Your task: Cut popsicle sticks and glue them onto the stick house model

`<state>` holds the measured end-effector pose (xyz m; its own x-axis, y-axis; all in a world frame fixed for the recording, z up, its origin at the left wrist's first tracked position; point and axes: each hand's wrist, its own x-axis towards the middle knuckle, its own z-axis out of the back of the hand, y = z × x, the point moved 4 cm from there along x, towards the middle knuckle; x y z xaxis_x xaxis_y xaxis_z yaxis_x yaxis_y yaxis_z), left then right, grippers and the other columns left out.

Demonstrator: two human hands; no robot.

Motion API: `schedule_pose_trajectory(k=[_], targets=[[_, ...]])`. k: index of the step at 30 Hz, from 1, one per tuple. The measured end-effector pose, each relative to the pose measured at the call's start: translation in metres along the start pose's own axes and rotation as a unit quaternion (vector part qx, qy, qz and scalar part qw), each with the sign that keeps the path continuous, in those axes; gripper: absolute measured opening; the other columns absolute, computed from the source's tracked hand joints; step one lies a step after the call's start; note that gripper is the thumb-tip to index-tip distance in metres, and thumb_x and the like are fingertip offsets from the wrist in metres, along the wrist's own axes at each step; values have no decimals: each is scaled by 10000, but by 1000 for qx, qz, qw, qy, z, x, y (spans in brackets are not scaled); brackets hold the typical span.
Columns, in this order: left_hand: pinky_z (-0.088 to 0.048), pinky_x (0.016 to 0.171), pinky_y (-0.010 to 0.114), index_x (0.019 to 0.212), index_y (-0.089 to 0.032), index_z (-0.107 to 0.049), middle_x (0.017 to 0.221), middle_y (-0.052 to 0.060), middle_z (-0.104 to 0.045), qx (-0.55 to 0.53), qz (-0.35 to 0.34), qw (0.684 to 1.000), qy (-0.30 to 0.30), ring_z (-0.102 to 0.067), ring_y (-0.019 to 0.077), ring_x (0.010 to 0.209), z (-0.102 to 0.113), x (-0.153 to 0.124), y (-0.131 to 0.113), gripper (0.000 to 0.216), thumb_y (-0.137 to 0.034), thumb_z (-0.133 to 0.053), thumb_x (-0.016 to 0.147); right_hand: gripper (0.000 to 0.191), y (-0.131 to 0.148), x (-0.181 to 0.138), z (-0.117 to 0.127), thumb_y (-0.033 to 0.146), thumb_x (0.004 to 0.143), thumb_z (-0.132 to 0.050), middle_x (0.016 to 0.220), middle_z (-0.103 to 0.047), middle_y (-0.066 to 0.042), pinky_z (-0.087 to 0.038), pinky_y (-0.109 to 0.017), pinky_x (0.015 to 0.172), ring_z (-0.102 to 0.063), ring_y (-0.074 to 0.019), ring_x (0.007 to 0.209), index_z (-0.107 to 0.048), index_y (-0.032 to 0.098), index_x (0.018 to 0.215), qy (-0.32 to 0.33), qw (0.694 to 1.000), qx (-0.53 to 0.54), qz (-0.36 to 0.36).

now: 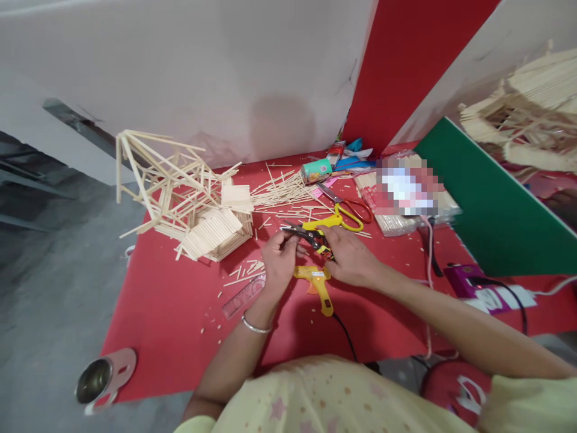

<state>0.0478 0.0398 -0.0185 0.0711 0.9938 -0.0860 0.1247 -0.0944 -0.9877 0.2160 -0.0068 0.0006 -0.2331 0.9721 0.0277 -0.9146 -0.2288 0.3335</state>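
My right hand point(349, 255) is closed around black cutting pliers point(306, 236) with yellow-and-black handles, their jaws pointing left. My left hand point(279, 261) pinches its fingertips together right at the jaws; what it holds there is too small to make out. Just below both hands a yellow glue gun point(318, 282) lies on the red tabletop point(180, 337). Yellow-handled scissors point(333, 221) lie beyond my right hand, beside red-handled scissors point(354, 207). To the left stands a structure of thin wooden sticks point(189, 204), with small cut pieces scattered nearby.
Loose wooden sticks point(283, 189) lie behind my hands near a green can point(317, 171). A clear ruler point(243, 297) rests by my left wrist. A metal cup point(97, 379) is at the front left corner. On the right are bagged sticks point(392, 224), a green board point(491, 204) and a power strip point(505, 299).
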Motion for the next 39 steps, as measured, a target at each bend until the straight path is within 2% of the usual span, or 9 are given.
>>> schedule_pose_trajectory(k=[8,13,17,21,23,26,30,35,39], targets=[[-493,505,239,762,-183,-685,571,-4,-664,54,-14,998,2,-629,147,491,3,-2,5,100,-221,-633,838,566,6,-1,1,170,724,-533,1135,-628,-169,-453,-393,934,-591,-294,1066,-466,104,1282,33,999,12,-7],[-506,510,242,777,-178,-665,565,-7,-664,29,8,1000,-8,-630,146,483,1,-6,10,104,-254,-630,838,330,5,-3,-3,204,757,-527,964,-643,-143,-447,-355,793,-609,-274,896,-513,135,1079,47,999,-7,-25],[-515,520,245,774,-180,-654,562,-8,-663,10,25,1000,-5,-630,144,476,-4,-6,14,90,-249,-632,828,256,5,-6,-5,232,786,-523,923,-645,-141,-420,-336,729,-606,-265,835,-504,151,1027,54,997,-12,-48],[-515,522,240,788,-182,-664,566,-8,-665,-11,34,999,-12,-644,146,491,-5,-5,20,68,-242,-649,818,259,3,-7,-5,215,772,-524,923,-652,-137,-409,-330,708,-606,-257,804,-509,157,1024,61,996,-7,-67],[-516,523,240,785,-183,-668,564,-9,-662,-12,30,999,-10,-649,149,499,-5,-4,19,70,-242,-652,820,336,2,-5,-5,195,745,-539,975,-656,-142,-427,-338,755,-614,-270,871,-515,147,1077,55,997,-5,-57],[-512,515,239,777,-185,-671,568,-9,-662,-2,8,1000,-6,-647,151,501,-4,-2,11,73,-239,-656,823,494,3,-1,-4,182,730,-563,1111,-646,-153,-436,-355,883,-597,-286,1044,-494,130,1216,15,1000,14,-19],[-521,532,243,775,-189,-670,586,-12,-667,9,-22,1000,-9,-637,142,497,-3,-3,-1,69,-235,-664,826,471,1,5,-5,209,765,-583,1125,-654,-136,-438,-339,891,-603,-268,1061,-503,150,1226,-30,998,42,-38],[-521,511,255,825,-179,-671,562,-8,-652,-21,17,1000,-10,-623,145,470,-6,-4,11,91,-269,-686,824,401,-8,8,-13,177,747,-577,1016,-700,-110,-420,-285,725,-654,-243,899,-542,161,1146,30,996,24,-78],[-520,498,250,891,-167,-683,620,2,-671,-77,41,996,-31,-648,149,506,-3,-1,22,195,-328,-733,793,327,-21,8,-10,336,879,-540,1003,-726,-120,-401,-302,685,-676,-268,879,-576,172,1160,62,993,-26,-94]])
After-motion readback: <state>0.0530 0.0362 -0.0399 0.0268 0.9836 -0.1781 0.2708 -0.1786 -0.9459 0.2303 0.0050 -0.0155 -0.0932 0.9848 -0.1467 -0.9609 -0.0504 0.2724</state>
